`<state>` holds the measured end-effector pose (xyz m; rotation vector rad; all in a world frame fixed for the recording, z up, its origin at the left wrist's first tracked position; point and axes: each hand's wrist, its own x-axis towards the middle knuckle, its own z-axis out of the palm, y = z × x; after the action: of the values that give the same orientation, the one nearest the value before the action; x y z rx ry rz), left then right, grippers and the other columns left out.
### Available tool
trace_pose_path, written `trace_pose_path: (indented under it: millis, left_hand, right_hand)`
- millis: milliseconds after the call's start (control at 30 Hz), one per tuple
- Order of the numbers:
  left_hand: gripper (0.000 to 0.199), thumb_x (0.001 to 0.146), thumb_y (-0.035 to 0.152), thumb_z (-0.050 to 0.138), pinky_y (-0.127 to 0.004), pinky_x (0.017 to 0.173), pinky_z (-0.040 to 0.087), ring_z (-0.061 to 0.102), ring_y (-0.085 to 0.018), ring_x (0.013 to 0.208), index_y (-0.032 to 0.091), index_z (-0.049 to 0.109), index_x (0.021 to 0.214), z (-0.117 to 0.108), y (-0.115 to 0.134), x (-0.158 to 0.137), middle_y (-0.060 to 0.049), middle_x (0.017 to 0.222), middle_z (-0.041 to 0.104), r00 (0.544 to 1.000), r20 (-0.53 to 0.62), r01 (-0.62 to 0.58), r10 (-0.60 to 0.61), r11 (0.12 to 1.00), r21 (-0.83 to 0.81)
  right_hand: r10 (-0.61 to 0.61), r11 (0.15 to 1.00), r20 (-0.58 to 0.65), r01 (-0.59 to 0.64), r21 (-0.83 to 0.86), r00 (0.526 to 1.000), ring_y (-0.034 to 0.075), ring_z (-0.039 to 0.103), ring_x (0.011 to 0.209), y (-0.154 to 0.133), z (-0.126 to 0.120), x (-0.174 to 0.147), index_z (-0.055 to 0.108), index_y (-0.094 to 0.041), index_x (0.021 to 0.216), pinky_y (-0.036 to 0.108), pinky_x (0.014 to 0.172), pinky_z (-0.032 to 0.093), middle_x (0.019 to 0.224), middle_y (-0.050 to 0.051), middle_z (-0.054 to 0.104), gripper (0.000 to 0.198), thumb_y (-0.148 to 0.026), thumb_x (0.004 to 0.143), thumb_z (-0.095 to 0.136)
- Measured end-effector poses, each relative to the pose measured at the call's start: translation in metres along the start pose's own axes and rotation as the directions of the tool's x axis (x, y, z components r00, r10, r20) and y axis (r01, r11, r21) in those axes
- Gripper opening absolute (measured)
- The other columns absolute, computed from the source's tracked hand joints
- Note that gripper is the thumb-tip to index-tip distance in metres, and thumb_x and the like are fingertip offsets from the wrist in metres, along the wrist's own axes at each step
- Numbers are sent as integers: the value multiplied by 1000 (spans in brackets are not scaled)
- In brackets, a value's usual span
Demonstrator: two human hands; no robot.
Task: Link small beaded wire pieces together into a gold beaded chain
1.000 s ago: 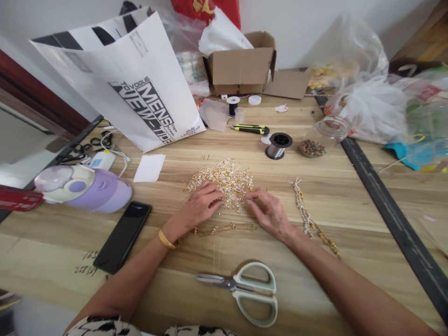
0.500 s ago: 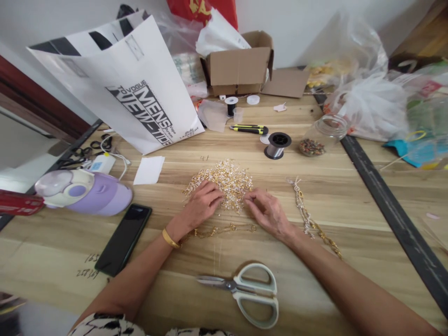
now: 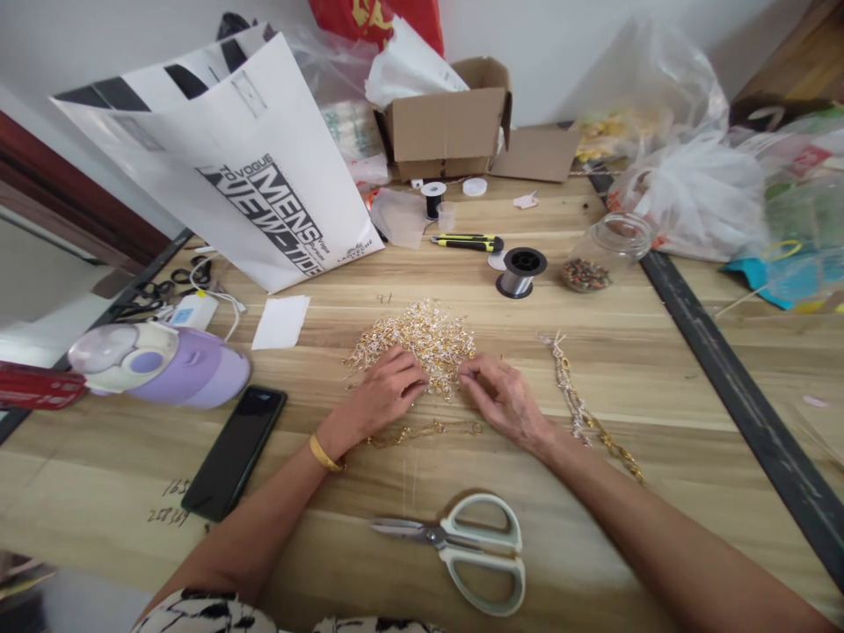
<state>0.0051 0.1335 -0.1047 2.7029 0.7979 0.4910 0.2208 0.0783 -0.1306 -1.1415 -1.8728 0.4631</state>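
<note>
A loose pile of small gold and clear beads [image 3: 422,338] lies on the wooden table. At its near left edge rests my left hand [image 3: 390,387], fingers curled and pinched together; whatever is between the fingertips is too small to make out. My right hand [image 3: 499,394] sits at the pile's right edge, thumb and forefinger closed together, their contents also unclear. Just below the hands a thin gold chain [image 3: 428,431] stretches across the wood, its left end partly behind my left wrist. To the right of my right hand lie silver and gold chains [image 3: 580,413].
White-handled scissors [image 3: 454,545] lie near the front. A phone [image 3: 236,453] and purple bottle [image 3: 178,365] are at left. Behind the beads are a wire spool [image 3: 520,272], a yellow-black cutter [image 3: 467,242], a glass jar [image 3: 610,251], a white bag [image 3: 230,167] and a cardboard box [image 3: 445,132].
My left hand has shifted slightly right and down along the pile's edge. My right hand stays nearly still, and the view has moved a little.
</note>
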Motion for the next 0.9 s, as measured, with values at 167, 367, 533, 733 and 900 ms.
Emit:
trace_pose_path:
  millis: [167, 367, 533, 733, 900]
  left_hand:
    - [18, 92, 22, 49, -37, 89, 43, 49, -18, 87, 15, 65, 87, 2, 2, 0, -5, 85, 60, 1000, -24, -2, 2, 1000, 13]
    - [21, 93, 20, 47, -35, 85, 43, 47, -19, 90, 15, 66, 85, 0, 7, 0, -7, 85, 58, 999, 34, -42, 41, 999, 19]
    - [20, 92, 19, 49, -35, 83, 44, 48, -19, 88, 15, 65, 81, 1, 6, 1, -6, 83, 59, 1000, 10, -27, 26, 1000, 16]
    - [17, 92, 20, 49, -36, 86, 44, 49, -18, 86, 15, 64, 86, 3, 2, 3, -5, 83, 61, 1000, -8, 3, -3, 1000, 24]
    - [18, 93, 20, 48, -35, 86, 44, 50, -18, 86, 15, 64, 86, 3, 3, 4, -5, 83, 60, 1000, 4, -7, 7, 998, 56]
  right_hand:
    - [4, 1000, 1, -4, -7, 1000, 16, 55, 68, 0, 0, 0, 56, -20, 91, 28, 64, 44, 76, 3, 60, 8, -19, 92, 48]
    - [-9, 1000, -11, 8, -2, 1000, 15, 55, 67, 0, 1, -1, 56, -20, 92, 28, 64, 44, 76, 3, 60, 8, -19, 92, 48]
    - [-11, 1000, -18, 11, -18, 1000, 17, 57, 69, 0, 0, -1, 56, -20, 92, 29, 64, 45, 77, 4, 62, 8, -19, 92, 47]
    - [-26, 1000, -30, 26, -18, 999, 16, 56, 69, 0, 1, 0, 56, -20, 93, 29, 65, 45, 76, 4, 61, 8, -19, 92, 48]
    - [-19, 1000, -25, 19, -3, 1000, 16, 57, 69, 2, 1, -1, 56, -19, 92, 29, 65, 45, 78, 4, 62, 8, -18, 91, 48]
